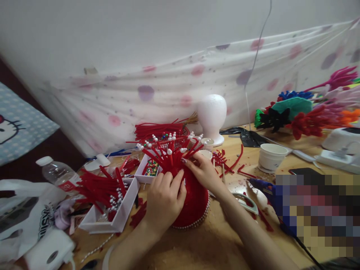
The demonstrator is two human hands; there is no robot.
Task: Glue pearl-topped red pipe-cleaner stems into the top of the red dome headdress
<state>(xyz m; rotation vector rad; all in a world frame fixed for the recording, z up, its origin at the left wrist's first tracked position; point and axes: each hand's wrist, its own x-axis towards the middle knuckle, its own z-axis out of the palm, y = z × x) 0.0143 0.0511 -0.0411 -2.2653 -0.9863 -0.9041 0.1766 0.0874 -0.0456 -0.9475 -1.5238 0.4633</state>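
Observation:
A red, dome-shaped headpiece (197, 198) with a string of pearls along its lower edge stands on the table in front of me. Red pipe-cleaner stems (172, 159) tipped with white pearl beads fan out from its top. My left hand (165, 197) is closed over the near left side, its fingers curled against the base of the stems. From the right, my right hand (201, 170) grips the top of the headpiece, thumb and fingers pressed in by the stems. The fingertips are partly hidden among the stems.
On the left, a white box (112, 227) holds red pipe cleaners and pearl beads, beside a plastic bottle (57, 172). A white foam head (212, 116) stands behind. To the right are a paper cup (271, 159), scissors (247, 202) and a blue glue gun (263, 187).

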